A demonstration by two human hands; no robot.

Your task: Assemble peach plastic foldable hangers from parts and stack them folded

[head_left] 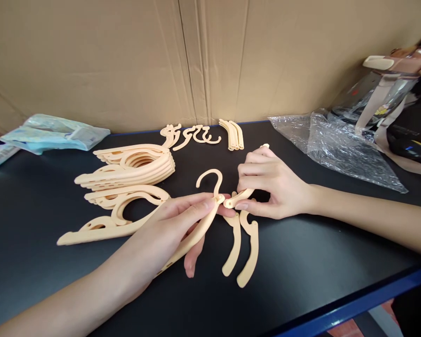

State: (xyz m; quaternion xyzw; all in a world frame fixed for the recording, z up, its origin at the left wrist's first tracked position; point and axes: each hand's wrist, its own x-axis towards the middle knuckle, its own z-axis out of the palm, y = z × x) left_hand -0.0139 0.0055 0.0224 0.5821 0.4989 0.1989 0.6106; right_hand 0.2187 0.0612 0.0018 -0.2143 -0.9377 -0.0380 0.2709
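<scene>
Seen through the head camera I am running remotely: a peach plastic hook (210, 180) stands at the centre of the black table (301, 262), seated on the upper end of a curved arm (196, 234). My left hand (171, 229) pinches that arm between thumb and fingers, closed snugly just below the hook. Coming in from 3 o'clock, my right hand (273, 187) is curled shut on a second arm (239, 196), its tip touching or all but touching the hook's base; I cannot tell whether the two ends are engaged. Two loose arms (235, 243) lie side by side just at 6 o'clock of the joint, partly under the fingers. At 9 to 10 o'clock sits a stack (133, 168) of finished hangers, at 12 o'clock a row of spare hooks (192, 135), and beside them a bundle (233, 133) of more arms. Farther out are a crumpled clear bag (337, 145) at 2 o'clock, a jug (382, 89) beyond it, a blue packet (52, 133) at 10 o'clock, and cardboard (196, 56) along the back. As I judge it, the risk is at the joint: ends meeting off-line could slip past each other, or the hook could pop off if the pinch twists. A dragging wrist could also scatter the loose arms.
</scene>
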